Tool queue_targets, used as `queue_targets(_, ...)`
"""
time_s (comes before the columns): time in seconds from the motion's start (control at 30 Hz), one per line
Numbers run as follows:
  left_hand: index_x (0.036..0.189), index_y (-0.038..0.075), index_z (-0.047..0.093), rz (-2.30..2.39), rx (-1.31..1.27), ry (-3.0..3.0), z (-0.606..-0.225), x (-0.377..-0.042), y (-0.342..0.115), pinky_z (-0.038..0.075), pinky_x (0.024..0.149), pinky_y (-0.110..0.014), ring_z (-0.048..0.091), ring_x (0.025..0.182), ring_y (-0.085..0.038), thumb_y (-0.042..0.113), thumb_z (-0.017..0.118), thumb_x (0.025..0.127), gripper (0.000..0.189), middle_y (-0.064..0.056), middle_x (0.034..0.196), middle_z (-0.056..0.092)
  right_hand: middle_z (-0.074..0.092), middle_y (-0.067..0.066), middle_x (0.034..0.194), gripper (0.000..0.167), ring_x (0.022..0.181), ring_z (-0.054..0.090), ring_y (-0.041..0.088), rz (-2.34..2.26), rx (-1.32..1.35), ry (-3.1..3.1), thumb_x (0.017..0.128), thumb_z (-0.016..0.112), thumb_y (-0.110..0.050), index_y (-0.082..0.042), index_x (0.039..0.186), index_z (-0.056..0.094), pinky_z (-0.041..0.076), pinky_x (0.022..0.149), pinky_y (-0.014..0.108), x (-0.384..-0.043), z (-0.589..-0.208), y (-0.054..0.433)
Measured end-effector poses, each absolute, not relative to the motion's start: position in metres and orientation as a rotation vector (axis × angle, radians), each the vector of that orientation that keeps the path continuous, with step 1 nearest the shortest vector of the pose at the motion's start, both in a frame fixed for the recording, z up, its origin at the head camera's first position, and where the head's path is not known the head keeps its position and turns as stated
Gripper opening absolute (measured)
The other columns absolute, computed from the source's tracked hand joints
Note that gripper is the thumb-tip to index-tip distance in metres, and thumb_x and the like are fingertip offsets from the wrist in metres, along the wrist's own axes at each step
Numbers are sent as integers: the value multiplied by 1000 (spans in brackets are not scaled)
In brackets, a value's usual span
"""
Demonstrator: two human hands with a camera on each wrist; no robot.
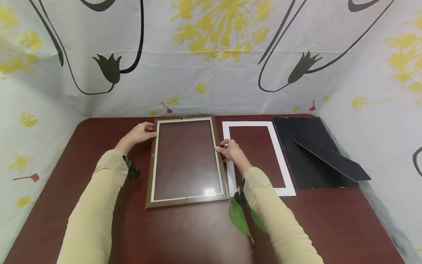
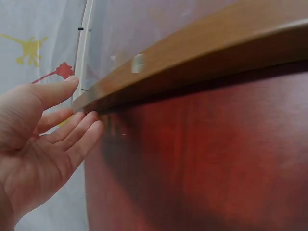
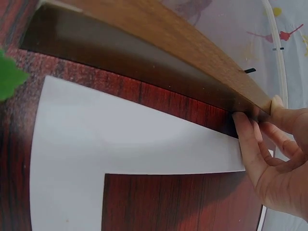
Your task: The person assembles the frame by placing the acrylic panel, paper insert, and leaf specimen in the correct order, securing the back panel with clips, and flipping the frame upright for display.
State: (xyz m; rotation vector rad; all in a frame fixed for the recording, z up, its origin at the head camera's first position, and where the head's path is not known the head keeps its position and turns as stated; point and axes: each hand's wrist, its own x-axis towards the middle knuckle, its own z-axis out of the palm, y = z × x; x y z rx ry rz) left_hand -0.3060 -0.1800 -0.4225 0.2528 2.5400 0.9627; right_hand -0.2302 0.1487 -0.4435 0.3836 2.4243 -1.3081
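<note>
Sleeves [image 1: 90, 212] nearest; L hand [image 1: 139, 133] & R hand [image 1: 232, 151] fingers pinching brown frame [image 1: 188, 202] w/ clear pane [image 1: 186, 157] inside

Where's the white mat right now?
In the head view, the white mat lies right of centre on the table, between the frame and the black board.

Pale yellow long sleeves [image 1: 88, 216] — two small black wrist devices [image 1: 133, 171].

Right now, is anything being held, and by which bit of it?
The wooden frame: the right hand pinches its right side, thumb on top. The left hand is at its left side; whether it holds on, I can't tell.
</note>
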Motion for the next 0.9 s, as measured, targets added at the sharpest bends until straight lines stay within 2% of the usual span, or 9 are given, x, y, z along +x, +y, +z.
queue_targets(0.13,141,-10,16,1151,164,2397,-432,-296,-183,45,97,-45,43,121,-44,14,45,95,59,-33,140,28,50,20,125,40,99,62,32,-1299,387,2411,91,57,-21,-2,125,47,57,71,33,-231,-443,148)
queue_targets(0.33,144,-4,11,1289,92,2252,-441,-278,-188,47,94,-44,35,129,-41,15,44,96,62,-28,147,19,50,19,126,41,93,65,32,-1268,354,2438,91,56,-23,-1,125,47,57,71,33,-229,-442,147)
queue_targets(0.47,146,2,4,1352,88,2168,-445,-272,-188,44,98,-46,27,135,-38,15,46,96,67,-26,150,13,49,19,126,41,91,65,33,-1248,356,2449,91,56,-23,-2,125,47,57,69,32,-230,-440,150)
queue_targets(0.57,147,4,0,1361,114,2145,-446,-270,-185,39,102,-48,23,137,-37,12,47,95,70,-25,151,11,49,19,127,41,97,63,33,-1236,360,2450,92,55,-23,-2,126,46,57,71,32,-230,-438,152)
queue_targets(0.9,147,4,-1,1395,117,2163,-449,-261,-188,35,105,-50,17,139,-36,4,47,93,72,-24,151,9,50,20,122,37,100,59,31,-1265,360,2422,91,57,-20,-1,121,48,58,70,33,-233,-439,147)
